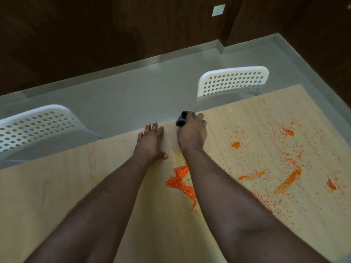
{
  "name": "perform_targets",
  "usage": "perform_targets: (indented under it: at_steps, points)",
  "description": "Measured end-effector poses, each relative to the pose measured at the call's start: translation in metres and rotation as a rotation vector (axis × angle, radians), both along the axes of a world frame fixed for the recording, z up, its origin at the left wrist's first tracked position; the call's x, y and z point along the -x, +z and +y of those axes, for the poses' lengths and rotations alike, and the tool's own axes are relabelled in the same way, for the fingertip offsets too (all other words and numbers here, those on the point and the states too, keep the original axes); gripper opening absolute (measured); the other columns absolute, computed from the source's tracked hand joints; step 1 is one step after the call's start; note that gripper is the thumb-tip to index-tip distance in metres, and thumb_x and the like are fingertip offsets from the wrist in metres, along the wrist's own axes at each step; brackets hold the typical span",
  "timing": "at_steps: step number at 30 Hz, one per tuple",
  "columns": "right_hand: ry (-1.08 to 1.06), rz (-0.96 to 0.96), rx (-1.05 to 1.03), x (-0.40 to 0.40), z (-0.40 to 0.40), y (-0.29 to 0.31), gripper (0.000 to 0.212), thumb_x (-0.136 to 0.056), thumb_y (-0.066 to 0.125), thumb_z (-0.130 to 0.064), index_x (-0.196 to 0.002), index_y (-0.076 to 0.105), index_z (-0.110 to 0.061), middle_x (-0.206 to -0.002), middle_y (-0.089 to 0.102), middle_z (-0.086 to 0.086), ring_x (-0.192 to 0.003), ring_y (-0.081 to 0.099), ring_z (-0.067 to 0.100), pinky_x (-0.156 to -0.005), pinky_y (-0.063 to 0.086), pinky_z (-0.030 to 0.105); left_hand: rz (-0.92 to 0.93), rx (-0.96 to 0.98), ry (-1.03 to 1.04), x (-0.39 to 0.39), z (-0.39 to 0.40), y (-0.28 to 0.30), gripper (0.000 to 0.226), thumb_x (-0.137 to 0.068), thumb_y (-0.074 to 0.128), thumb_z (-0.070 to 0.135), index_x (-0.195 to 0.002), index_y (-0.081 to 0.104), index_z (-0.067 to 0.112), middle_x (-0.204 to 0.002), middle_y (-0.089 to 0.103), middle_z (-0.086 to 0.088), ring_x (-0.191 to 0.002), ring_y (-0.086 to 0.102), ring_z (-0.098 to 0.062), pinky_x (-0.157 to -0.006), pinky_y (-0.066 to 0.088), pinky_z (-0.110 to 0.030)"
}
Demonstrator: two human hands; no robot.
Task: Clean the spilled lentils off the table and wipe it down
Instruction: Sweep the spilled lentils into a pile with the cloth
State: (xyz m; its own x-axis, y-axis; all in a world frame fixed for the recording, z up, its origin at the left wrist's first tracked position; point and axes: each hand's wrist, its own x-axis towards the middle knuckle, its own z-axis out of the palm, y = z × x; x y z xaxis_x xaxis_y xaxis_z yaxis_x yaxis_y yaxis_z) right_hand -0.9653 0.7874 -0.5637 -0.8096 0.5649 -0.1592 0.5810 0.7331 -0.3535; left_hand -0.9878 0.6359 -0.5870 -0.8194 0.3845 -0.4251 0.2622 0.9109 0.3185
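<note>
Orange lentils (181, 180) lie spilled over the light wooden table (57, 186). A dense heap sits between my forearms, and thinner streaks and scattered grains (288, 180) spread across the right half. My right hand (191, 132) grips a dark grey cloth (183, 118) at the table's far edge. My left hand (150, 142) rests flat on the table just to its left, fingers straight and spread.
Two white perforated chairs stand beyond the far edge, one at the left (36, 126) and one at the right (232, 81). Grey floor (133, 93) lies behind them, ending at a dark wood wall with a white socket (218, 10).
</note>
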Motion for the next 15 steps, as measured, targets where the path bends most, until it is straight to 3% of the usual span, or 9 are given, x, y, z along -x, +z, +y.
perform_targets:
  at_steps: [5, 9, 12, 15]
  points:
    - [-0.211, 0.012, 0.044, -0.035, 0.021, -0.005, 0.054, -0.090, 0.061, -0.010, -0.143, 0.053, -0.016, -0.134, 0.045, 0.015, -0.117, 0.051, 0.036, -0.074, 0.038, 0.034, 0.005, -0.016, 0.017, 0.000, -0.003, -0.003, 0.124, -0.073, 0.094, 0.040, -0.169, 0.016, 0.022, -0.177, -0.002, -0.002, -0.163, -0.005, -0.027, -0.131, 0.006, -0.048]
    - [-0.302, 0.036, 0.041, -0.062, 0.023, -0.005, 0.054, -0.092, 0.059, -0.008, -0.146, 0.054, -0.015, -0.131, 0.047, 0.015, -0.112, 0.054, 0.036, -0.075, 0.045, 0.035, 0.023, -0.030, 0.015, -0.001, -0.004, -0.005, 0.121, -0.075, 0.093, 0.040, -0.168, 0.018, 0.022, -0.177, 0.000, -0.002, -0.163, -0.004, -0.027, -0.132, 0.008, -0.048]
    - [-0.208, 0.114, 0.067, -0.071, 0.004, -0.003, 0.059, -0.092, 0.060, -0.012, -0.149, 0.052, -0.019, -0.128, 0.047, 0.012, -0.107, 0.056, 0.034, -0.082, 0.055, 0.039, 0.051, -0.032, 0.023, -0.013, -0.004, -0.003, 0.110, -0.082, 0.088, 0.040, -0.168, 0.021, 0.023, -0.177, 0.003, -0.003, -0.163, 0.000, -0.026, -0.131, 0.014, -0.046]
    - [-0.068, 0.101, 0.110, -0.068, -0.022, 0.002, 0.057, -0.095, 0.058, -0.017, -0.151, 0.050, -0.022, -0.128, 0.046, 0.009, -0.108, 0.055, 0.030, -0.090, 0.053, 0.040, 0.087, -0.035, 0.011, -0.029, -0.011, -0.006, 0.092, -0.093, 0.076, 0.042, -0.167, 0.025, 0.022, -0.177, 0.006, -0.006, -0.163, 0.005, -0.027, -0.130, 0.017, -0.044]
